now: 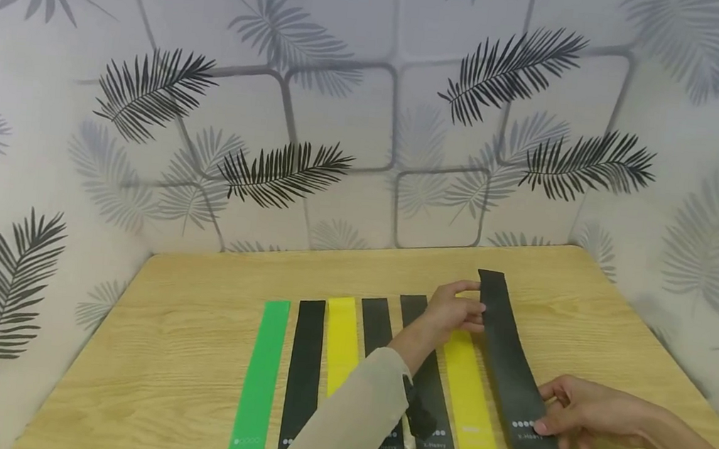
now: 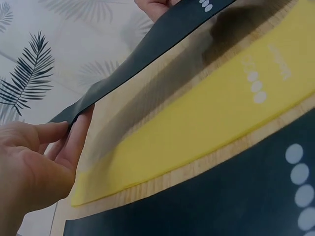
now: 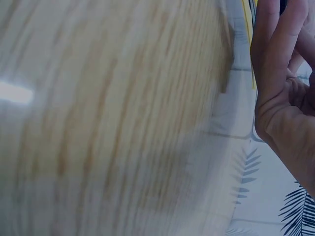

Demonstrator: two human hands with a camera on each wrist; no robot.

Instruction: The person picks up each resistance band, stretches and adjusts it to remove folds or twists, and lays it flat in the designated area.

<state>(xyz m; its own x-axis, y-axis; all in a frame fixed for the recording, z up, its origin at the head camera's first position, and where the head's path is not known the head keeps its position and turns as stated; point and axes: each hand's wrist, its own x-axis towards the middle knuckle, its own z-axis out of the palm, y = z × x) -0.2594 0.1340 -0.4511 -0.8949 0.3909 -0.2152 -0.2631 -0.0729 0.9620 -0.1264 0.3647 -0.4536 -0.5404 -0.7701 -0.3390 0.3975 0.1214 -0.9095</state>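
Note:
A black resistance band [image 1: 511, 362] marked with white dots is held above the table by both hands. At its far end my left hand [image 1: 451, 309] pinches its edge between thumb and fingers, which shows closely in the left wrist view [image 2: 138, 56]. Near the printed end my right hand [image 1: 593, 410] grips it, thumb on top. The right wrist view shows my right hand [image 3: 283, 93] at the edge, with the band mostly out of sight. A yellow band [image 1: 474, 413] lies flat just left of the held one, and a black band [image 1: 438, 424] lies beside that.
Further left on the wooden table [image 1: 175, 351] lie a green band [image 1: 261, 380], another black band [image 1: 304, 362], a yellow band [image 1: 341, 337] and one more black band [image 1: 378, 326], side by side. My left forearm covers parts of them. A leaf-patterned wall [image 1: 343, 123] stands behind the table.

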